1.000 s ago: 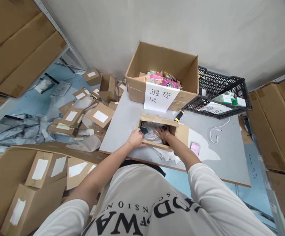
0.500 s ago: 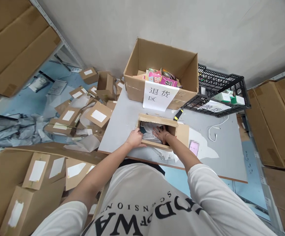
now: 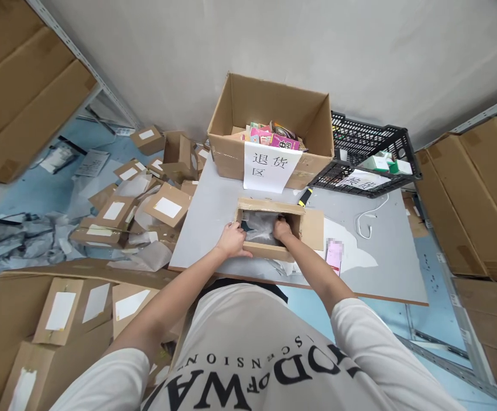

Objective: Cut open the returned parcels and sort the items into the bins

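Note:
A small open cardboard box (image 3: 269,250) lies on the grey table (image 3: 214,211) in front of me, with crinkled clear plastic wrapping (image 3: 260,226) inside it. My left hand (image 3: 232,240) grips the box's left near corner, fingers curled over the rim. My right hand (image 3: 281,229) reaches into the box and closes on the plastic wrapping. What lies under the wrapping is hidden.
A large open carton (image 3: 269,114) with a paper label and colourful packs stands at the table's back. A black plastic crate (image 3: 363,151) sits to its right. A white cable (image 3: 366,220) and a pink slip (image 3: 334,257) lie on the table. Small labelled boxes (image 3: 145,194) litter the floor at left.
My right hand went from flat and spread on the wrapping to closed on it deeper in the box. The left hand stays on the corner. The view shifted slightly.

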### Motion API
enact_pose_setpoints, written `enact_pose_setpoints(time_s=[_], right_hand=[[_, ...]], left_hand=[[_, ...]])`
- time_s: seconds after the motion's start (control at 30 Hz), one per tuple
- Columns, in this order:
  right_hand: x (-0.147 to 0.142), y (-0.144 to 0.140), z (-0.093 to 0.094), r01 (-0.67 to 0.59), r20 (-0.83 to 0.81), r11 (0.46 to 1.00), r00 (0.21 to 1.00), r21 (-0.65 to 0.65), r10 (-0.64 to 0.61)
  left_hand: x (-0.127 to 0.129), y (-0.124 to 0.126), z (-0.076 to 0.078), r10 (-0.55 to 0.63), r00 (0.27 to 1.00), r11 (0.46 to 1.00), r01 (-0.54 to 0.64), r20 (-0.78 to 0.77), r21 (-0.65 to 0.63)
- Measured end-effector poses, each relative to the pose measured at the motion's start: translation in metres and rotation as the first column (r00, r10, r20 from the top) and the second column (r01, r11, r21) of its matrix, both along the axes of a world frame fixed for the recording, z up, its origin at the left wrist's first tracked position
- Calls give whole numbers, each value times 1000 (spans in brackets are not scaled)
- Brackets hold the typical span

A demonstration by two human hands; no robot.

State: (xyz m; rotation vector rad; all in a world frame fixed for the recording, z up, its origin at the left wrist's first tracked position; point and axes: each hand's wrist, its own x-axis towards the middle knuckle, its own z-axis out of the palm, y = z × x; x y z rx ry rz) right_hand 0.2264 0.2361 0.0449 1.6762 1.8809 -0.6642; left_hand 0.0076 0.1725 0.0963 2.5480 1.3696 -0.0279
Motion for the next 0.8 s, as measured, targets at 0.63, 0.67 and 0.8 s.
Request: enact_pose_setpoints(time_s=[0.63,0.67,0.8], right_hand=[[-10,-8,33,584,-585,808,629,-78,-511],[-10,-11,37,606,-627,791,585,-83,-514],[-10,-23,52,676,-777,693,287,-250,-560]], left_hand=[[-1,-2,4,64,998,996,-64,4,-60],[0,-2,5,61,998,996,-62,-17,-67],[2,3,8,40,994,989,-53,-101,-134]])
